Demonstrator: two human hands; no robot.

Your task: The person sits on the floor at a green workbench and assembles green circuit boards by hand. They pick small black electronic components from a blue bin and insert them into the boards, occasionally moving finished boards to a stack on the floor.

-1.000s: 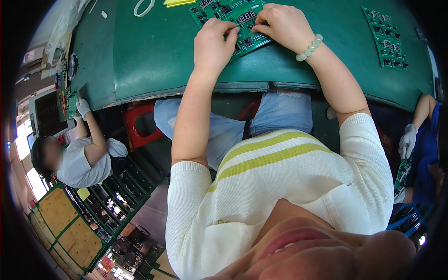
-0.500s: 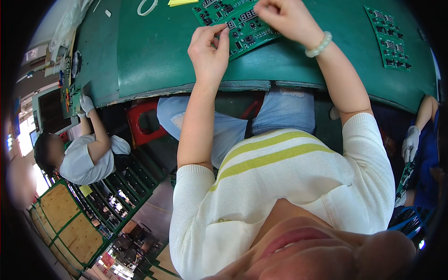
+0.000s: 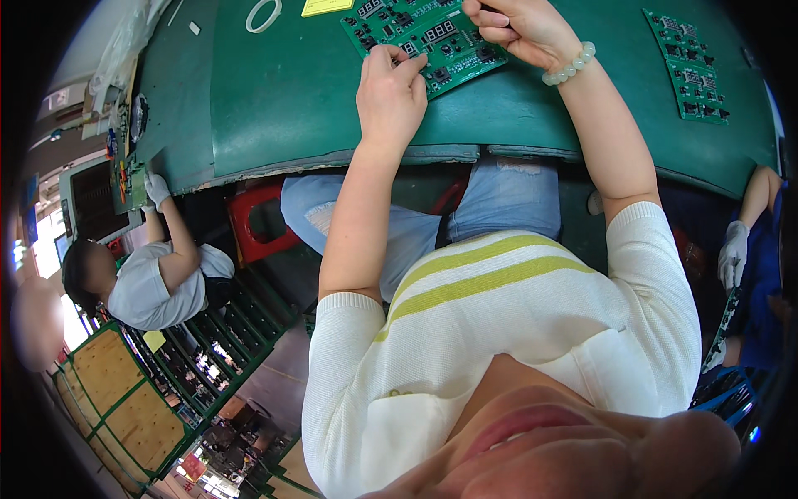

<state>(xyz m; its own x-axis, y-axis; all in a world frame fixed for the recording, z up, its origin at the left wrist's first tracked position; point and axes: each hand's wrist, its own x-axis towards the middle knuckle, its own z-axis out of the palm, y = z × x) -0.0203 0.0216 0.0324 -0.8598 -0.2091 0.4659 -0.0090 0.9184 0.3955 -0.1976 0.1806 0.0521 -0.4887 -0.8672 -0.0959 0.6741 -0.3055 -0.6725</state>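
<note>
A green circuit board panel (image 3: 420,33) with small displays and black parts lies on the green table mat (image 3: 291,91) at the top of the view. My left hand (image 3: 389,96) rests on the panel's near edge, fingers curled, fingertips pressing on it. My right hand (image 3: 519,29), with a pale bead bracelet at the wrist, is bunched over the panel's right side, pinching something too small to make out. Both forearms reach up from my white, yellow-striped top.
A second green circuit board panel (image 3: 694,66) lies to the right on the mat. A white ring (image 3: 263,14) and a yellow note (image 3: 326,7) sit at the far edge. A seated person with white gloves (image 3: 154,274) works at the left; another gloved hand (image 3: 733,254) is at the right. A red stool (image 3: 258,220) stands under the table.
The view has shifted, so the table and both hands sit higher in the picture. My right hand has moved up and right over the panel; my left hand stays on its near edge.
</note>
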